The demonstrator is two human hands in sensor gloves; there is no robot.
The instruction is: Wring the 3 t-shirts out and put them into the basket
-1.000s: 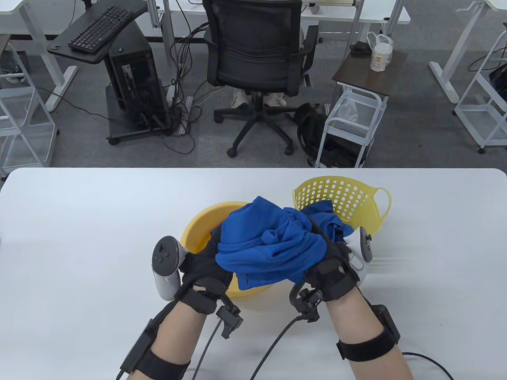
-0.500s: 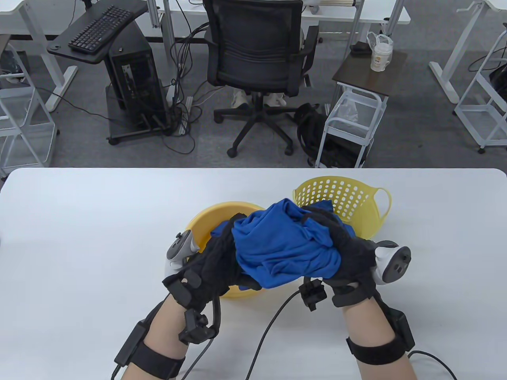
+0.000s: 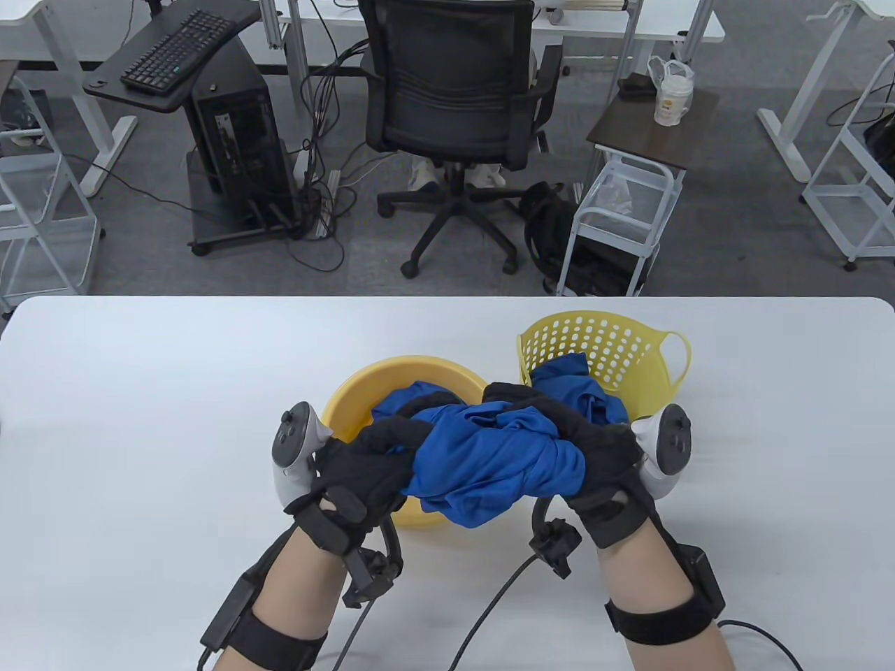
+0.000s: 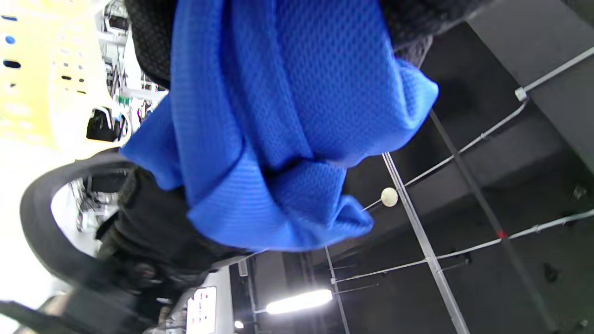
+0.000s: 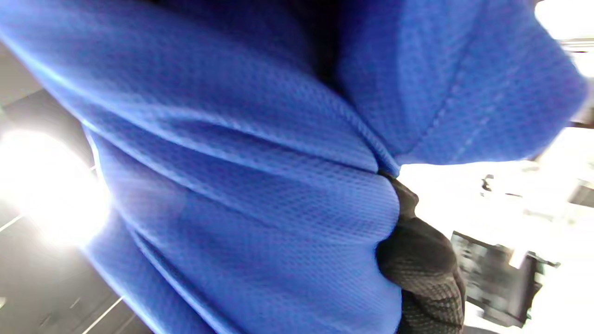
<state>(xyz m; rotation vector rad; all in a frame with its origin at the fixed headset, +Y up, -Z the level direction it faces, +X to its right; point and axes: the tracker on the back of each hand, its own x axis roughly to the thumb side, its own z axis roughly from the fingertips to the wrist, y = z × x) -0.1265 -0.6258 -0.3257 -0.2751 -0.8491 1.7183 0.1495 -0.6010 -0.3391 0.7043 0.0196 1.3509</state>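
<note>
White tabletop (image 3: 140, 419) fills the lower half of the table view, with an office behind it: a black mesh chair (image 3: 451, 77), a keyboard (image 3: 178, 49) on a dark stand, and a small side cart (image 3: 629, 203) carrying a cup. On the table a yellow basin (image 3: 363, 391) stands just left of a perforated yellow basket (image 3: 615, 349) with a loop handle. Above the basin, the left hand (image 3: 363, 468) and the right hand (image 3: 601, 454) both clutch a bunched blue t-shirt (image 3: 496, 461), fingers curled tight round its two ends; the cloth between them is compressed into a thick, creased, twisted wad with a loose fold hanging below. More blue fabric (image 3: 419, 405) lies in the basin behind the left hand's fingers, and another blue t-shirt (image 3: 580, 391) sits crumpled in the basket, partly hidden by the right hand.

The left wrist view is tilted towards the ceiling. The blue t-shirt (image 4: 278, 130) hangs down in heavy folds, its fine mesh knit plain to see, with black gloved fingers (image 4: 144, 41) wrapped over its top. The yellow basket (image 4: 46, 79) shows at the left edge, and the other glove (image 4: 153, 232) sits below the cloth.

The right wrist view is nearly filled by the blue t-shirt (image 5: 255, 185), pulled into long diagonal ridges. A black gloved fingertip (image 5: 427, 273) presses into the fabric at lower right.
</note>
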